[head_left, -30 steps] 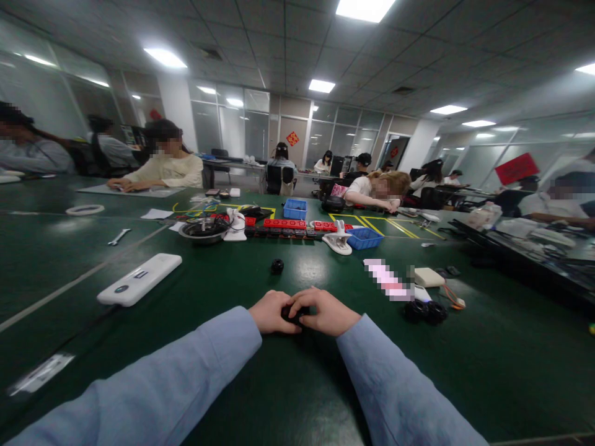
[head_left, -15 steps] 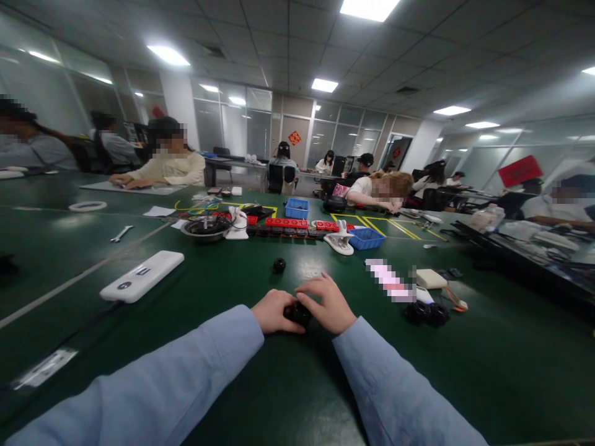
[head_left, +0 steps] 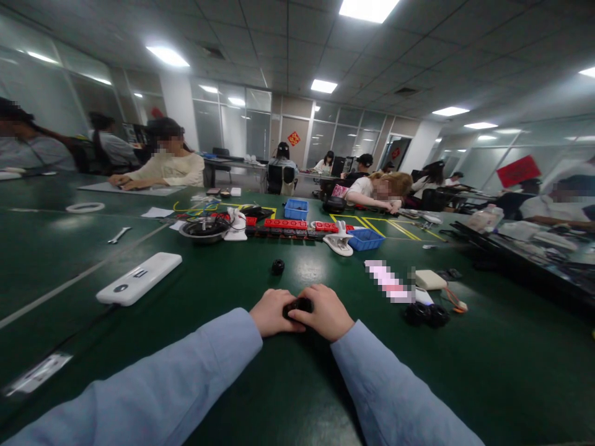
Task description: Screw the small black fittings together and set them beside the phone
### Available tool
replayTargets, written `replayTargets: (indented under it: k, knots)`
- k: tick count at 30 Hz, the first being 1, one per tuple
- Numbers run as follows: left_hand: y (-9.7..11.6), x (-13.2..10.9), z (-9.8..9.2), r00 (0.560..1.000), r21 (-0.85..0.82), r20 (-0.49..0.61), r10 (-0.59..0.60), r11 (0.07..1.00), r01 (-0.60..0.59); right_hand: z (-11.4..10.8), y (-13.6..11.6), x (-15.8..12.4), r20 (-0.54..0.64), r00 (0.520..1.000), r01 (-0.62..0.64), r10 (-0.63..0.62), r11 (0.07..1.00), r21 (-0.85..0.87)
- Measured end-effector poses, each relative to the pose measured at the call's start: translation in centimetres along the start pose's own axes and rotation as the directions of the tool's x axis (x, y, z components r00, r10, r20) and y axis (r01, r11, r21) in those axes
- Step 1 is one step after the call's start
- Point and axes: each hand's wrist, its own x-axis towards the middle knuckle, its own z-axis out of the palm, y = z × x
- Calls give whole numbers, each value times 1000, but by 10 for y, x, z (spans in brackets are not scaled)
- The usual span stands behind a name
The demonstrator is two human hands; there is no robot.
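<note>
A dark, rounded object (head_left: 298,305) sits between my two hands, low over the green table (head_left: 279,384). My left hand (head_left: 273,311) grips it from the left, thumb along its near side. From the right, my right hand (head_left: 325,310) wraps round it, with the thumb across its front. Its exact shape is partly hidden by my fingers. Just beyond my hands, a small black round part (head_left: 277,267) rests on the table. Two more black round parts (head_left: 426,314) lie to the right, near a cream-coloured box (head_left: 430,279).
A white power bank-like device (head_left: 139,279) with a cable and a wrench (head_left: 119,235) lie left. Ahead are a metal bowl (head_left: 204,230), red strips (head_left: 286,224), a white clamp (head_left: 339,240) and blue bins (head_left: 366,240). Several people sit around other tables.
My right hand has come down and closed round the dark object, its fingers now lower and wrapped over the far side. My left hand has stayed on it.
</note>
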Motion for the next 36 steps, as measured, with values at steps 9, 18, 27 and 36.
replayTargets:
  k: [9,18,27,36]
  knots:
    - [1,0,-1,1000,-43,-24,-9,999,8,1,1,1,-11,999,-30,30,999,27]
    - [1,-1,-1,1000,-104,-16,-25,994,23,-3,3,0,38,999,-6,4,999,48]
    - [-4,0,2,999,-153,-30,-28,988,23,-9,2,-1,77,995,61,-64,997,43]
    - [-9,1,6,998,-184,-55,-9,983,-1,-8,1,-1,62,987,142,-149,984,106]
